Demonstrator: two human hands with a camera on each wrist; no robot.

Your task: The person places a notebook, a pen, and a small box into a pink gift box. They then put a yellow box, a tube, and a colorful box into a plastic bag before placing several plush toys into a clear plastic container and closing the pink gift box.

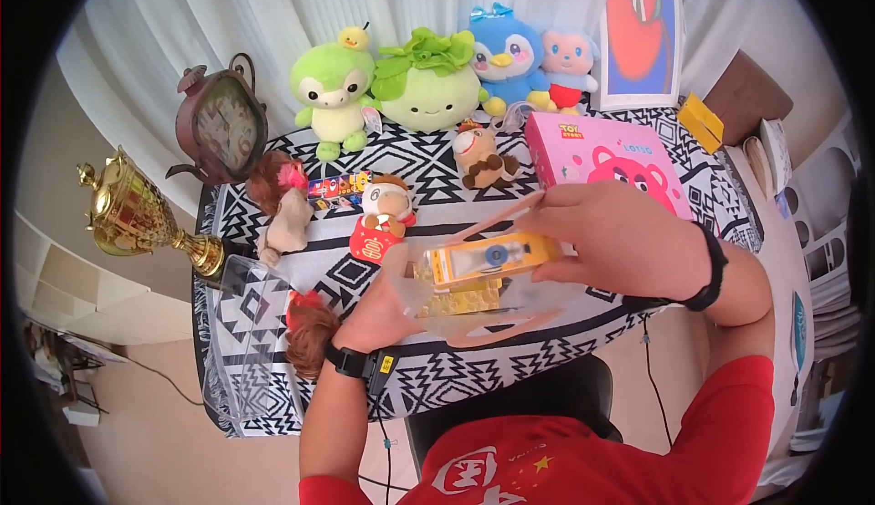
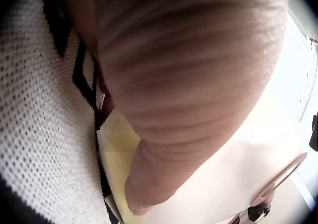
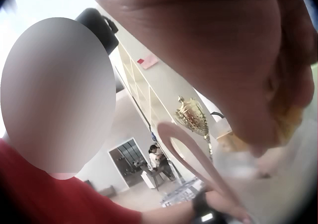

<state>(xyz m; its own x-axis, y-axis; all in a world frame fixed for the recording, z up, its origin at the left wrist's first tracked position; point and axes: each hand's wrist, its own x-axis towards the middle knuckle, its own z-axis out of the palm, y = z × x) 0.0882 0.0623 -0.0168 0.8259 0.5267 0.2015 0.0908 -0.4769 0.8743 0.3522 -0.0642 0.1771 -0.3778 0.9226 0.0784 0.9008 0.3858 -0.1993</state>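
Observation:
A yellow-and-white box [image 1: 492, 257] with a tube pictured on it is pinched by the right hand [image 1: 611, 231], between thumb and fingers, over the mouth of a translucent bag [image 1: 547, 300] with pink handles. Something yellow with a honeycomb pattern [image 1: 469, 300] shows inside the bag, below the box. The left hand [image 1: 378, 309] grips the bag's left side; in the left wrist view its thumb presses on the pale bag wall [image 2: 117, 154], with the other fingers mostly hidden. In the right wrist view, the right hand [image 3: 213, 50] holds the yellow box [image 3: 288, 127] beside a pink handle [image 3: 191, 154].
Plush toys [image 1: 424, 86] line the back beside a pink box [image 1: 611, 159]. A lantern-like clock [image 1: 219, 127], gold trophy [image 1: 137, 209] and clear plastic case [image 1: 246, 350] are at left. Small dolls [image 1: 312, 332] lie near the left hand. A yellow box [image 1: 700, 124] sits back right.

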